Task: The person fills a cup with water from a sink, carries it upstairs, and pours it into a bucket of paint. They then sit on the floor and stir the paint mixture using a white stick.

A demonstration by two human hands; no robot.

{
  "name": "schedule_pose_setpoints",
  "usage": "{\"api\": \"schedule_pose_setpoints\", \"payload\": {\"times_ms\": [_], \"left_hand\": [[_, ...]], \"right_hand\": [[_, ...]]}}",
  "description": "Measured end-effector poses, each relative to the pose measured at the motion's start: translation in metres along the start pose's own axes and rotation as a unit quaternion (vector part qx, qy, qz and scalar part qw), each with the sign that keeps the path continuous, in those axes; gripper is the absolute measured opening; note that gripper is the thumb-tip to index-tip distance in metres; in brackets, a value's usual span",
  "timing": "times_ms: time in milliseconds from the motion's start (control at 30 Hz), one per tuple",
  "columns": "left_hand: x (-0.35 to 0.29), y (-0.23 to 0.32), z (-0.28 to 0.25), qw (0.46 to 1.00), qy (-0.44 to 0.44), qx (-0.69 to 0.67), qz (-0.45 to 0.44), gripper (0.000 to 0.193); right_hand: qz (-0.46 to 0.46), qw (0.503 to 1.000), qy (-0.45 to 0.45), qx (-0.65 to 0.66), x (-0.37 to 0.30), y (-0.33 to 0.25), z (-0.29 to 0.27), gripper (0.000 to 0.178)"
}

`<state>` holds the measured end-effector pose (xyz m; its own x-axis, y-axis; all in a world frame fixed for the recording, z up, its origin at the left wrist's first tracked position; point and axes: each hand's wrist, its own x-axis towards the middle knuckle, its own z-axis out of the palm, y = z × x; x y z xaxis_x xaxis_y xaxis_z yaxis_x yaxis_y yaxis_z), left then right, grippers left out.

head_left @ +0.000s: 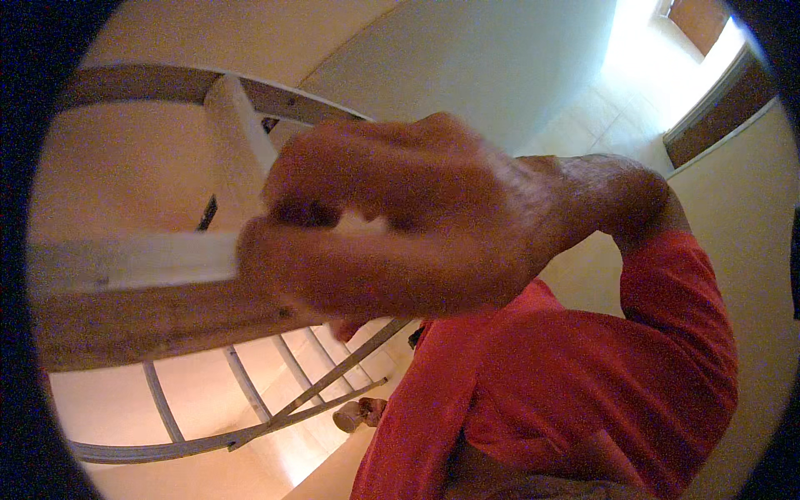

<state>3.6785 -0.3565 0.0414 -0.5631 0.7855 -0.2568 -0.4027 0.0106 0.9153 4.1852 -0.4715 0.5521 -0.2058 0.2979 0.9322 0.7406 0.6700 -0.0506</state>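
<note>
The right hand [400,217] curls at the right end of the bar [142,300]; neither hand's pinch can be told.

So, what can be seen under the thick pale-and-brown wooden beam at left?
Below the wooden beam, in this view: slim greyish rungs meeting a long greyish rail. The beam covers where the rungs run further up; the bare right hand covers part of the beam.

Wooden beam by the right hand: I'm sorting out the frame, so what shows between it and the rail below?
In the head view, several rungs and part of a diagonal bar show between the wooden beam and the rail.
</note>
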Motion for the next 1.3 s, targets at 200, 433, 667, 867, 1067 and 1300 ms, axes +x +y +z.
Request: {"api": "schedule_pose_setpoints", "payload": {"times_ms": [200, 433, 667, 867, 1067, 1300], "left_hand": [[-0.013, -0.010, 0.017, 1.000, -0.021, 0.000, -0.012, 0.022], [-0.029, -0.038, 0.044, 0.998, -0.040, -0.020, -0.032, 0.022], [-0.047, -0.042, 0.041, 0.998, -0.036, -0.045, -0.020, 0.022], [-0.092, -0.052, 0.067, 0.997, -0.025, -0.074, -0.006, 0.022], [-0.120, -0.068, 0.057, 0.993, -0.006, -0.114, 0.002, 0.022], [-0.114, -0.108, 0.032, 0.960, -0.034, -0.279, -0.007, 0.022]], "right_hand": [[-0.038, 0.997, 0.002, -0.060, -0.001, 0.002, -0.001, 0.028], [-0.041, 0.999, -0.008, -0.017, -0.010, 0.005, -0.010, 0.033], [-0.047, 0.996, -0.016, 0.078, -0.018, -0.001, -0.006, 0.038], [-0.061, 0.994, 0.070, 0.053, -0.018, 0.017, -0.012, 0.040], [-0.032, 0.995, 0.047, 0.086, -0.023, 0.019, -0.009, 0.047], [-0.003, 0.991, -0.056, 0.120, -0.021, 0.035, -0.009, 0.052]]}}
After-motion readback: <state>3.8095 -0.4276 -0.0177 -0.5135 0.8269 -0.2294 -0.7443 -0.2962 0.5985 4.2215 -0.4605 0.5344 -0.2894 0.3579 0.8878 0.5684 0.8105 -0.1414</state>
